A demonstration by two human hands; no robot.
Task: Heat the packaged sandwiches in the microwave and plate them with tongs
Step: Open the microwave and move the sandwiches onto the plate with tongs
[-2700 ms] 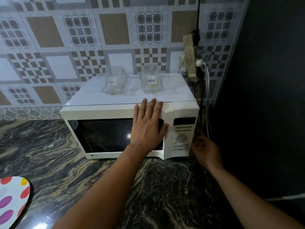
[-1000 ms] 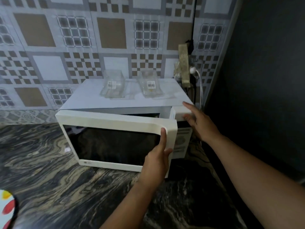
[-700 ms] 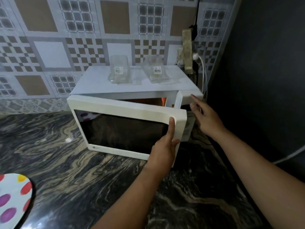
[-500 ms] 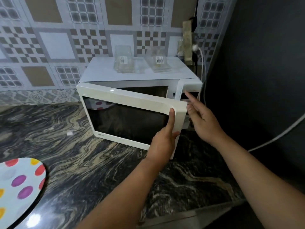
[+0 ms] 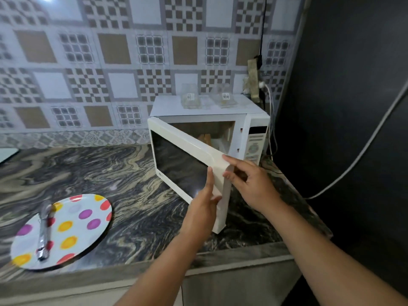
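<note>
The white microwave (image 5: 254,122) stands at the counter's back right with its door (image 5: 187,160) swung about halfway open. My left hand (image 5: 204,205) grips the door's free edge, thumb on the front face. My right hand (image 5: 249,182) touches the same edge from the right, fingers bent around it. A brown sandwich (image 5: 205,139) shows inside the cavity. Two clear plastic packages (image 5: 190,98) (image 5: 224,97) sit on top of the microwave. Metal tongs (image 5: 45,230) lie on a polka-dot plate (image 5: 72,226) at the front left.
The dark marbled counter (image 5: 106,173) runs left from the microwave to its front edge. A power socket with cables (image 5: 256,85) hangs behind the microwave's right side. A dark wall (image 5: 342,107) closes off the right.
The door has swung further open. My right hand left the control panel and came onto the door's edge. The view pulled back, bringing the plate and tongs into sight.
</note>
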